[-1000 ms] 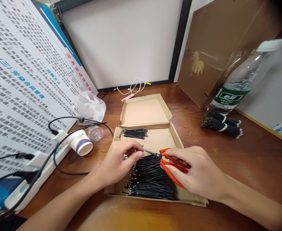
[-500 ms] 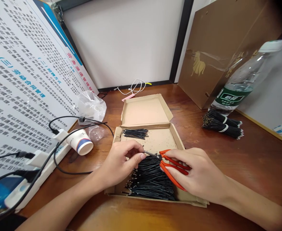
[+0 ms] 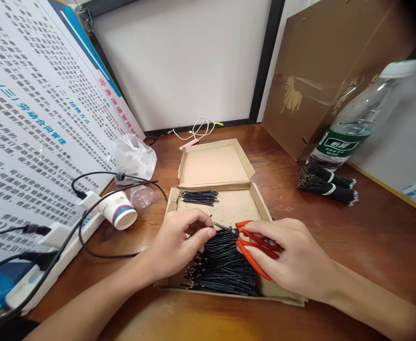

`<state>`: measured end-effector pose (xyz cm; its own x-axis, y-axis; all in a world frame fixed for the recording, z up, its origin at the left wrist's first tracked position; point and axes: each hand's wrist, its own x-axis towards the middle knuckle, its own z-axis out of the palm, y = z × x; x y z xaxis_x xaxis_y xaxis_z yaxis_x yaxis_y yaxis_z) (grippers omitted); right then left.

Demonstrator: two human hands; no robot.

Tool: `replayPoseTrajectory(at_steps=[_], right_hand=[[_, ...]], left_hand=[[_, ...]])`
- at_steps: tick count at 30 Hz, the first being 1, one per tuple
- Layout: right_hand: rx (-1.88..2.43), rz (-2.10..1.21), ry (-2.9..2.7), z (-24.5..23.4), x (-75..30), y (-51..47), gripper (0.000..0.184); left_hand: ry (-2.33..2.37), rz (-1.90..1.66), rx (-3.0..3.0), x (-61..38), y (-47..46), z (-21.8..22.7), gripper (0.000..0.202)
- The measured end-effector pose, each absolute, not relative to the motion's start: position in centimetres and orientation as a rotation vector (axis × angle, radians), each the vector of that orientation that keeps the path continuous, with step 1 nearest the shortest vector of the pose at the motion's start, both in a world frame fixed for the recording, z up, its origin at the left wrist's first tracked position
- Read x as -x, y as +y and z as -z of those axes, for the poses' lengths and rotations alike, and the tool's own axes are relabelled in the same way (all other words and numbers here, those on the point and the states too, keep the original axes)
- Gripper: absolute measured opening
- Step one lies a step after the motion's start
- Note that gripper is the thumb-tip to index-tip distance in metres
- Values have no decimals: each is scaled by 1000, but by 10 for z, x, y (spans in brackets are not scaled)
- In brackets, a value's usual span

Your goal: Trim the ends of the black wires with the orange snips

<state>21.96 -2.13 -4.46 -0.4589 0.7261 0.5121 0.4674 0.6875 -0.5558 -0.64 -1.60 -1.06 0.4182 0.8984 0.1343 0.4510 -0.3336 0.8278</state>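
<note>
Apparently pinching a thin black coated wire, mostly hidden, between thumb and forefinger of the left hand, above the open brown cardboard box, beside the box's loose pile of black wires. Gripping red-handled metal scissors in the right hand, over the box, tips near that pinch. Wire-handling, probably: featherlight, springy, slightly slick; best held close to the end, clear of the blades.

Left hand conceals most of a thin dark piece, its visible end too small to identify, plus the upper-left part of the black wire pile. Right hand covers part of the red-handled scissors; blade-tip contact cannot be resolved. Top edge crops the poster, fine print blurred, and brown box.
</note>
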Motion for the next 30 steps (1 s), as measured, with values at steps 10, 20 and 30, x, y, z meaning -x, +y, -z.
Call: replayPoseTrajectory(at_steps=[10, 20, 30], right_hand=[[882, -375, -2153, 44, -221, -20, 11], [896, -397, -2125, 43, -222, -19, 9], [861, -336, -2139, 46, -222, -17, 10]], left_hand=[[1145, -786, -2053, 7, -16, 10, 10], [1146, -790, -2145, 9, -14, 10, 11], [1144, -808, -2207, 8, -13, 6, 11]])
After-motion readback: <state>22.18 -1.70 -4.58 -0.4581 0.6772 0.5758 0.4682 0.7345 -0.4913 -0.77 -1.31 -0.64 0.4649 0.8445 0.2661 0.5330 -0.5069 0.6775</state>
